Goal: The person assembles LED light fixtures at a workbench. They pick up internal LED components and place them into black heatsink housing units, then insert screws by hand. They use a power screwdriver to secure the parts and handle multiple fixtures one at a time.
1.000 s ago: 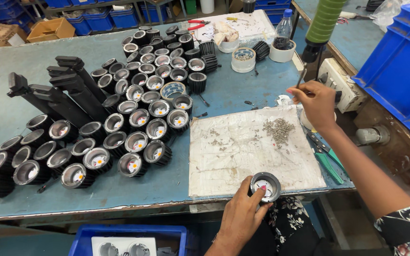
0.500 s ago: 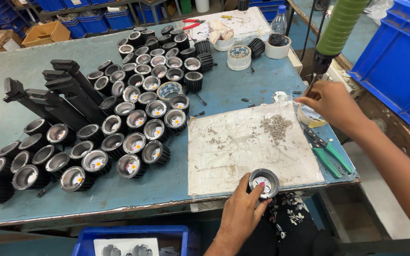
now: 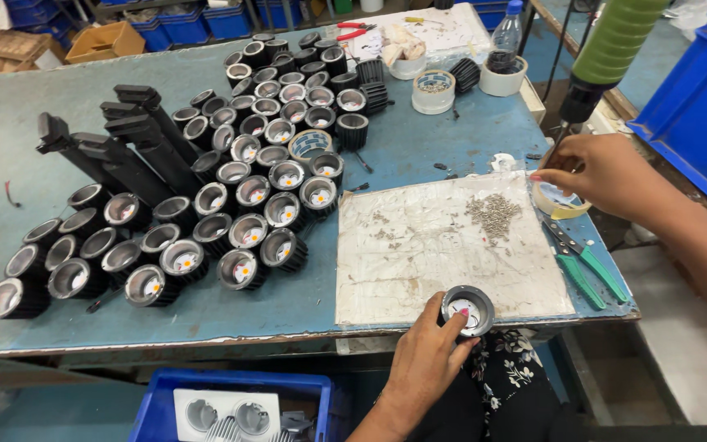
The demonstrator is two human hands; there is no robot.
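Observation:
My left hand [image 3: 423, 360] grips a round black lamp housing [image 3: 468, 309] that rests on the front edge of a worn white sheet [image 3: 427, 254]. My right hand [image 3: 595, 173] is raised at the sheet's right edge, fingers pinched at the thin bit of a green hanging electric screwdriver [image 3: 611, 49]. A heap of small screws [image 3: 494, 214] lies on the sheet just left of that hand. Below the hand sits a roll of tape [image 3: 562, 205].
Several black lamp housings [image 3: 231, 196] stand in rows on the blue table [image 3: 59, 74], with black track-light arms [image 3: 137, 147] behind them. Green-handled pliers [image 3: 587, 266] lie at the right edge. Tape rolls [image 3: 434, 90], a bottle [image 3: 507, 41] and blue crates [image 3: 689, 106] surround.
My right hand has risen from the table's right edge up to the screwdriver's bit. The left hand keeps its hold on the housing at the sheet's front edge.

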